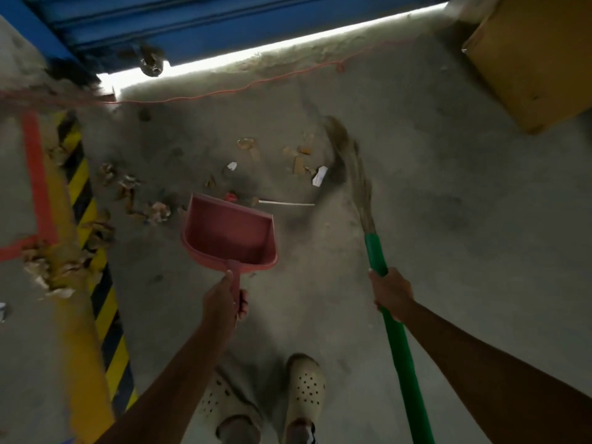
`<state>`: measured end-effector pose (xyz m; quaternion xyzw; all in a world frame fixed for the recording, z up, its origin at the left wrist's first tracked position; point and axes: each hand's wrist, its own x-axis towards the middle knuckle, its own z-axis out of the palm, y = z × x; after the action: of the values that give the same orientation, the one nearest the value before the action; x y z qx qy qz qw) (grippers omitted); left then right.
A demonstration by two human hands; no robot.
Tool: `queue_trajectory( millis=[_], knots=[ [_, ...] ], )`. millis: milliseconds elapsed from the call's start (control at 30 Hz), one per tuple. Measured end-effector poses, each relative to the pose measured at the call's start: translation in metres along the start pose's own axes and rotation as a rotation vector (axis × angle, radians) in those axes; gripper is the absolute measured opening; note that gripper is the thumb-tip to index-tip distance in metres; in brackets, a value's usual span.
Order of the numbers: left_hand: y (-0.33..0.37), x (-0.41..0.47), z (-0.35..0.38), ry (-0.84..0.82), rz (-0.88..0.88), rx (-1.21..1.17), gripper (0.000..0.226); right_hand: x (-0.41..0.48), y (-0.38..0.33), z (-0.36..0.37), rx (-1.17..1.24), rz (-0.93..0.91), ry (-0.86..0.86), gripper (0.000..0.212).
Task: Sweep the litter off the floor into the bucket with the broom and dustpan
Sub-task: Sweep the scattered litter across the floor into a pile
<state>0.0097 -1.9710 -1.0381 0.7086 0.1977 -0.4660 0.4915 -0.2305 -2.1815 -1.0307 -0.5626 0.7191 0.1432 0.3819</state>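
My left hand [226, 298] grips the handle of a pink dustpan [229, 233], held just above the concrete floor with its mouth facing the litter. My right hand [389, 291] grips the green handle of a broom [398, 344]. The broom's straw head [347, 155], blurred, lies on the floor to the right of the scraps. Litter [299, 165] of paper bits, brown flakes and a white stick is scattered ahead of the dustpan. More crumpled litter [64, 267] lies along the striped line at left. No bucket is in view.
A cardboard box [531, 59] stands at the far right. A blue roller shutter [192, 24] with a bright gap under it closes the far side. A thin red cord [256, 83] runs across the floor. Yellow-black hazard tape [105, 315] runs along the left. My feet in pale clogs [306, 389] are below.
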Motion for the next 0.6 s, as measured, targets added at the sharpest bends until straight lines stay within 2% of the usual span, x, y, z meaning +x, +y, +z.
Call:
queue_trajectory(
  millis=[100,333,400,500,600],
  knots=[
    [-0.006,0.021,-0.007,0.011,-0.021,-0.007,0.047,0.024,-0.016,0.017,-0.064,-0.015,-0.079,0.041],
    [-0.021,0.049,-0.070,0.165,-0.075,-0.112,0.050,0.015,-0.049,0.097,-0.563,-0.310,-0.178,0.045],
    [-0.030,0.051,-0.096,0.197,-0.107,-0.064,0.062,-0.004,-0.056,0.120,-0.620,-0.403,-0.210,0.042],
    [-0.042,0.049,-0.136,0.260,-0.146,-0.088,0.053,-0.039,-0.068,0.153,-0.653,-0.523,-0.313,0.036],
    [-0.048,0.040,-0.164,0.309,-0.158,-0.110,0.055,-0.069,-0.080,0.179,-0.709,-0.638,-0.373,0.034]
  ],
)
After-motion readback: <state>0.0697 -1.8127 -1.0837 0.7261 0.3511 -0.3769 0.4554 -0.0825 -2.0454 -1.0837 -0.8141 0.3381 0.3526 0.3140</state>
